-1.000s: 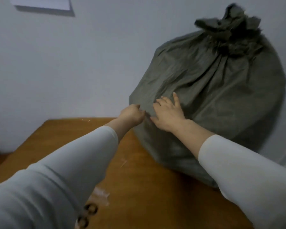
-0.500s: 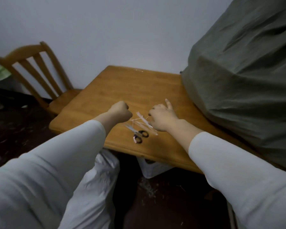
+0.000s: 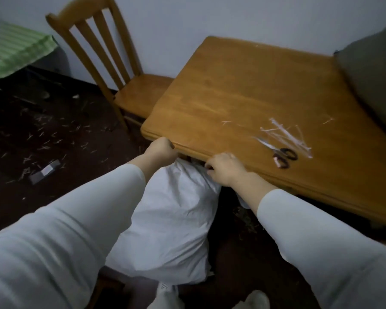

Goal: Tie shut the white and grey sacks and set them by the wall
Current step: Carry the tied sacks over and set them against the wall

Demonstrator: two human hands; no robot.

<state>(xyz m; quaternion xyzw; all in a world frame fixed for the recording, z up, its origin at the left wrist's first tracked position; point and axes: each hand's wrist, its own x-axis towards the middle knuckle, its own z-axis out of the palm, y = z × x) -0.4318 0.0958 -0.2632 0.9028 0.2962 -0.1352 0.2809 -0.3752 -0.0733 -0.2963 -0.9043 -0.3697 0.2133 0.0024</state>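
A full white sack [image 3: 172, 221] stands on the dark floor in front of me, its top tucked under the front edge of the wooden table [image 3: 232, 90]. My left hand [image 3: 162, 150] is a closed fist at the sack's top left, against the table edge. My right hand [image 3: 223, 168] curls its fingers into the bunched fabric at the top right. The grey sack [image 3: 370, 72] sits on the table's far right by the wall, cut off by the frame. White plastic ties [image 3: 285, 134] and scissors [image 3: 281, 153] lie on the table.
A wooden chair [image 3: 112, 63] stands left of the table against the wall. A green striped cloth [image 3: 13, 50] lies at far left. The floor is littered with cut strips, and a small box [image 3: 45, 171] lies there. My shoes [image 3: 254, 301] show at the bottom.
My view has swung down from the grey sack on the table. Both hands have left the grey sack, passed over the tabletop and dropped to the top of the white sack below the table edge.
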